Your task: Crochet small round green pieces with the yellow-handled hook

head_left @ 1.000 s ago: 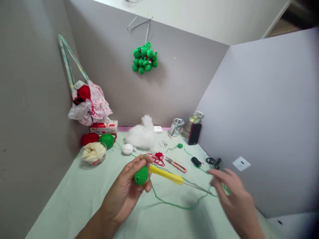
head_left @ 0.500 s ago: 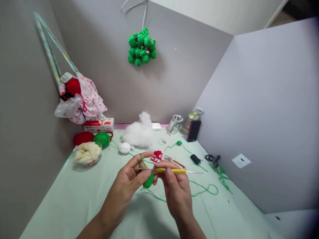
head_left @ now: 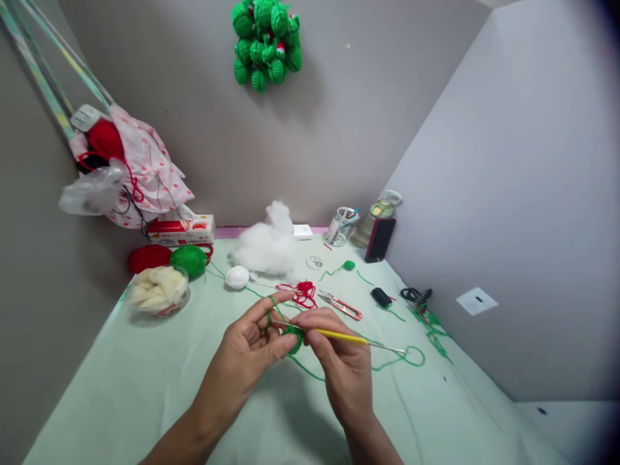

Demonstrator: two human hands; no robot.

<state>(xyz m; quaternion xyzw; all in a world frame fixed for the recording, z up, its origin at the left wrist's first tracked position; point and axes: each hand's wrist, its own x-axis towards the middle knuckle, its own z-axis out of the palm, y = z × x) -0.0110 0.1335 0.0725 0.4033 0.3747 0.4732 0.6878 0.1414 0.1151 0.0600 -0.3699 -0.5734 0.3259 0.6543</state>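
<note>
My left hand (head_left: 256, 339) pinches a small round green crochet piece (head_left: 293, 341) between thumb and fingers. Green yarn (head_left: 278, 306) runs up over its raised index finger. My right hand (head_left: 341, 352) grips a crochet hook (head_left: 341, 336) with a yellow handle, like a pen. The hook's metal tip reaches leftward to the top of the green piece, by the yarn; whether it is inside a stitch I cannot tell. A loose green strand hangs below the piece and trails right across the table.
Behind my hands lie thread snips (head_left: 341, 305), tangled red yarn (head_left: 305, 294), a white yarn ball (head_left: 237, 277) and white stuffing (head_left: 266, 245). A tub (head_left: 159, 290) and green yarn ball (head_left: 188, 261) stand left. A phone (head_left: 380, 240) leans at right; green crocheted pieces (head_left: 266, 42) hang above.
The view has tipped downward. The hook has turned, its right end now lower and its tip up at the piece. The green piece is more covered by my fingers.
</note>
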